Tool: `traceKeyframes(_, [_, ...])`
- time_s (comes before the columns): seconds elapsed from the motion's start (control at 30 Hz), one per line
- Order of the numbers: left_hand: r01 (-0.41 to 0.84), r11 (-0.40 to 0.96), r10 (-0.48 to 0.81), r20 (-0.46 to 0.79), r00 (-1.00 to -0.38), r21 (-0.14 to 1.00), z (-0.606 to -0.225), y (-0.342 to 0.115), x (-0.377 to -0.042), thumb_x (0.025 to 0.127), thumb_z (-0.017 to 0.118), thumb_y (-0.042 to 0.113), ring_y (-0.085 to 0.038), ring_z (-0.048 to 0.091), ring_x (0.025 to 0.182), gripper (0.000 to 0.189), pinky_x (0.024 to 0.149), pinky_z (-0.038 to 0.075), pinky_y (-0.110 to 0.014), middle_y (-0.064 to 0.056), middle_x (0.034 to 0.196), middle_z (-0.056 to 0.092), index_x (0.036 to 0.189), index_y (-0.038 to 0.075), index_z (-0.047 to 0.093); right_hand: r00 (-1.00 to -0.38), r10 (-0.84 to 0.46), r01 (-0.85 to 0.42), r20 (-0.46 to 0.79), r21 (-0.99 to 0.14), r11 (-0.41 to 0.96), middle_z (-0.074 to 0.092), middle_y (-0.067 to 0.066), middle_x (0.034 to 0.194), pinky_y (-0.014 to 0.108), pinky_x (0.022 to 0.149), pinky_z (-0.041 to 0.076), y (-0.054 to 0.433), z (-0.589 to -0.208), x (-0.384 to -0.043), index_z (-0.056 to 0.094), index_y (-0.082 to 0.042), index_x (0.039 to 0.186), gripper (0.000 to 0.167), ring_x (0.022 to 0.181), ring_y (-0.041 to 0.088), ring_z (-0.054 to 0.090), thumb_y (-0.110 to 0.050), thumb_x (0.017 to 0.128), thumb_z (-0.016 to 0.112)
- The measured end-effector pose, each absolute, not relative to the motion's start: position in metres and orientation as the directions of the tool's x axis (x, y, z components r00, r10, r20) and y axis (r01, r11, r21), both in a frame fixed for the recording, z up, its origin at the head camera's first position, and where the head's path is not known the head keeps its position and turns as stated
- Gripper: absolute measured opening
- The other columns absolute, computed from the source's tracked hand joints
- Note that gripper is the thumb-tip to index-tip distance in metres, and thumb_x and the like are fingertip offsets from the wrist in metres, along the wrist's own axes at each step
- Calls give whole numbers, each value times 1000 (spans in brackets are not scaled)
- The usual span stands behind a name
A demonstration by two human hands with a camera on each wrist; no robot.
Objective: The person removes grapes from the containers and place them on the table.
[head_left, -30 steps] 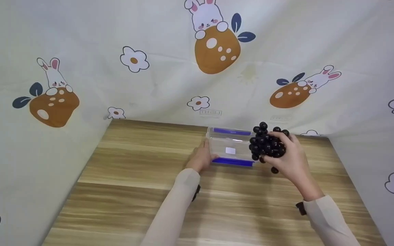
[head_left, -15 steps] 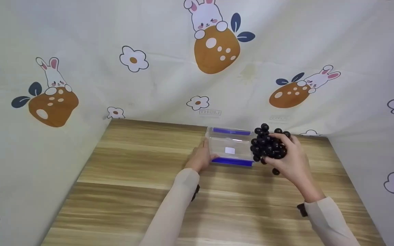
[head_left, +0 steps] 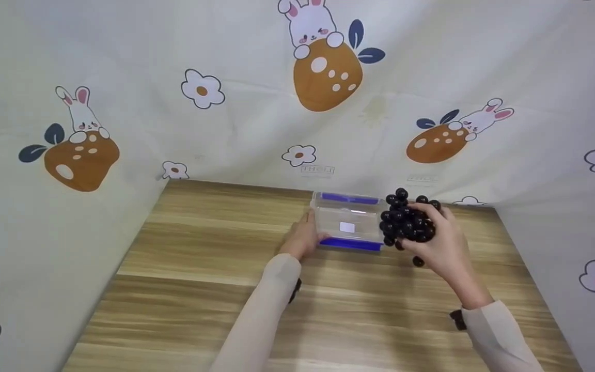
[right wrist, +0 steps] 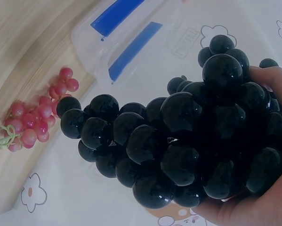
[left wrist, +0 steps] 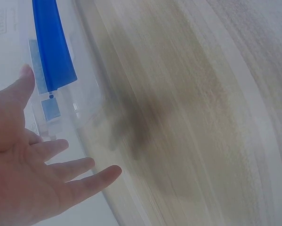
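Observation:
A clear plastic box (head_left: pixel 362 216) with blue clips stands near the back of the wooden table. My left hand (head_left: pixel 305 238) rests at its left end, fingers spread, thumb at the front corner; in the left wrist view the hand (left wrist: pixel 32 165) lies beside a blue clip (left wrist: pixel 55 52). My right hand (head_left: pixel 444 243) grips a bunch of black grapes (head_left: pixel 403 219), held up just right of the box. One grape dangles below the rest. In the right wrist view the black grapes (right wrist: pixel 178 141) fill the middle, thumb and fingers around them. A bunch of red grapes (right wrist: pixel 35 120) lies on the table beyond.
The wooden table (head_left: pixel 215 232) meets a pale cloth wall (head_left: pixel 246 129) printed with rabbits and flowers, close behind the box. Similar cloth stands on both sides. A white label (head_left: pixel 347 227) shows through the box. The red grapes are hidden in the head view.
My right hand has shifted slightly right and nearer to me with the black grapes. My left hand and the box have stayed in place.

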State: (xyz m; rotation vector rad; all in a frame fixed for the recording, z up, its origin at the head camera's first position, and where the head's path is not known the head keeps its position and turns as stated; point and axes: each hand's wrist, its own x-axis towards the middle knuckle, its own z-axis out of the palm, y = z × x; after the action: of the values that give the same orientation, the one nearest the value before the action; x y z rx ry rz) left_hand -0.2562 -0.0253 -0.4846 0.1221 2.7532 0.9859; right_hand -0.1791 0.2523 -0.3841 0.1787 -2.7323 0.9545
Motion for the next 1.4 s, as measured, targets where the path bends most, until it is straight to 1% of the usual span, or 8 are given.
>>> traceKeyframes(0.23, [0,771,147,-177,-973,637,-485,-25,-257,104,68,37,-47,36,152,85,127,32,-55,-23,171,29,166,-1,23,-966,-35,-187,257,-596,781,52,32,143,80,105,41,255,-385,-176,61,-15,144,72,131,58,52,-8,78,90])
traceKeyframes(0.47, [5,763,141,-158,-977,646,-485,-26,-256,102,71,36,-48,45,145,84,120,40,-57,-22,168,36,165,3,26,-966,-33,-178,256,-572,801,51,35,143,78,100,46,258,-388,-172,61,-13,143,70,129,60,54,-10,79,89])
traceKeyframes(0.6, [15,761,148,-151,-977,649,-485,-25,-257,103,71,35,-48,44,146,83,123,38,-55,-24,166,38,164,0,28,-965,-34,-183,260,-575,798,50,36,144,79,102,44,260,-390,-171,61,-12,143,70,129,61,53,-9,79,90])
traceKeyframes(0.73, [19,767,151,-151,-977,641,-485,-25,-257,103,70,35,-49,44,146,82,123,37,-55,-24,166,37,164,0,27,-964,-35,-187,264,-580,793,50,35,146,79,103,43,261,-390,-170,61,-12,142,70,129,61,53,-8,78,90])
traceKeyframes(0.9, [24,776,156,-155,-975,630,-487,-25,-258,104,69,35,-50,42,147,83,124,36,-54,-24,168,34,165,0,25,-966,-36,-184,256,-582,792,50,36,145,80,103,43,262,-391,-168,61,-12,143,71,129,61,53,-8,78,90])
traceKeyframes(1.17, [27,775,158,-152,-976,631,-486,-26,-257,103,69,35,-49,45,145,83,124,38,-54,-25,167,36,165,-1,26,-966,-40,-188,257,-581,792,52,35,141,80,103,43,264,-394,-164,61,-12,142,70,128,62,54,-7,78,90])
traceKeyframes(1.4, [1,796,152,-198,-968,605,-485,-25,-258,105,66,36,-49,36,152,83,127,32,-55,-21,171,31,167,1,22,-971,-38,-176,235,-602,779,52,35,143,81,103,42,268,-397,-161,61,-10,143,70,129,62,52,-7,79,89])
